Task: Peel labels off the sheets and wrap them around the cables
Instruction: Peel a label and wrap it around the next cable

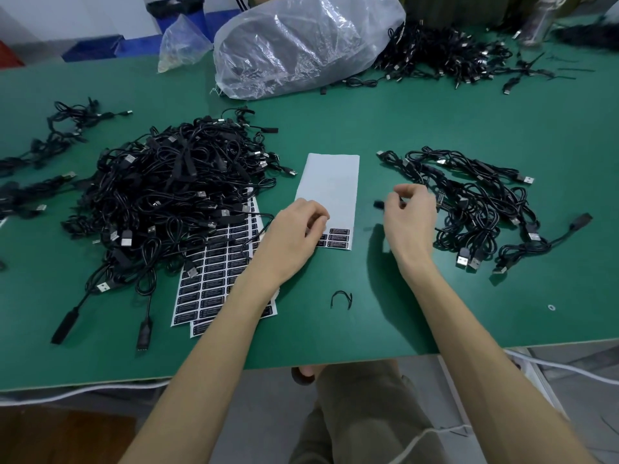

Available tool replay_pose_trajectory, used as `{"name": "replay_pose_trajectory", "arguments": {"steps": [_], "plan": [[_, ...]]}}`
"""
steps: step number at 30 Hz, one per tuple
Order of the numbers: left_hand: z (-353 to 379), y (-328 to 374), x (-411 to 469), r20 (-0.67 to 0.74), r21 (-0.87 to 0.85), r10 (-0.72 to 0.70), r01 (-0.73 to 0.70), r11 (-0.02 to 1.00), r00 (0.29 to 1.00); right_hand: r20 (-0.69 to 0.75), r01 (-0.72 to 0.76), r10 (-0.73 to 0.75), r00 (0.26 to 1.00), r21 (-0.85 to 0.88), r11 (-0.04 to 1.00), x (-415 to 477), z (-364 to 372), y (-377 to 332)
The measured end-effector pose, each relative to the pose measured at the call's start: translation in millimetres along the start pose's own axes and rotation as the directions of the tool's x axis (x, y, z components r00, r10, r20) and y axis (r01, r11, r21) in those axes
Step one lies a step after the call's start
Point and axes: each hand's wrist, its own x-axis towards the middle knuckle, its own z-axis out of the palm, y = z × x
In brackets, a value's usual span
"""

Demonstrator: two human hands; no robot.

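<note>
Green desk [435,122] carries a white label sheet [331,185]. Its last black labels [339,236] lie just beside the left hand [294,229], whose fingers curl onto the sheet's near corner, grip unclear. The right hand [410,212] fingers pinch a small black piece [378,204], with cables [469,202] just beyond.

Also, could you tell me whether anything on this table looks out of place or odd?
Minor things only: a loose black wire tie lies alone near the table front edge, and the full label sheets are fanned askew, half buried under the cable pile. Nothing looks spilled or damaged.
</note>
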Motion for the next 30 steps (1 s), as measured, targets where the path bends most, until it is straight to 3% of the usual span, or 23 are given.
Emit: {"name": "replay_pose_trajectory", "arguments": {"steps": [3, 5, 8, 14, 19, 23, 26, 30], "plan": [[1, 2, -1, 0.003, 0.058, 0.008, -0.008, 0.998, 1.0, -0.009, 0.094, -0.095, 0.995, -0.089, 0.992, -3, 0, 1], [0, 4, -2, -0.012, 0.079, 0.025, -0.024, 0.997, 1.0, -0.047, 0.174, -0.19, 0.981, -0.236, 0.956, -5, 0, 1], [-2, 7, -1, -0.061, 0.082, 0.02, -0.015, 0.997, 0.998, -0.03, 0.179, -0.204, 0.978, -0.372, 0.911, -5, 0, 1], [-13, 11, 22, -0.204, 0.08, -0.11, 0.128, 0.988, 0.973, 0.004, 0.262, -0.277, 0.961, -0.332, 0.906, -8, 1, 0], [-25, -4, 63, -0.083, 0.317, -0.3, 0.31, 0.896, 0.95, 0.041, 0.274, -0.276, 0.96, -0.319, 0.907, -11, 2, 0], [-22, -20, 87, 0.022, 0.471, -0.392, 0.336, 0.815, 0.92, 0.037, 0.279, -0.281, 0.959, -0.295, 0.914, -14, 2, -3], [-18, -22, 98, -0.003, 0.518, -0.389, 0.334, 0.788, 0.921, 0.005, 0.28, -0.29, 0.957, -0.285, 0.917, -13, 1, -4], [-12, -21, 99, -0.099, 0.441, -0.413, 0.412, 0.797, 0.905, -0.023, 0.3, -0.33, 0.944, -0.359, 0.884, -11, 1, -3]]}}
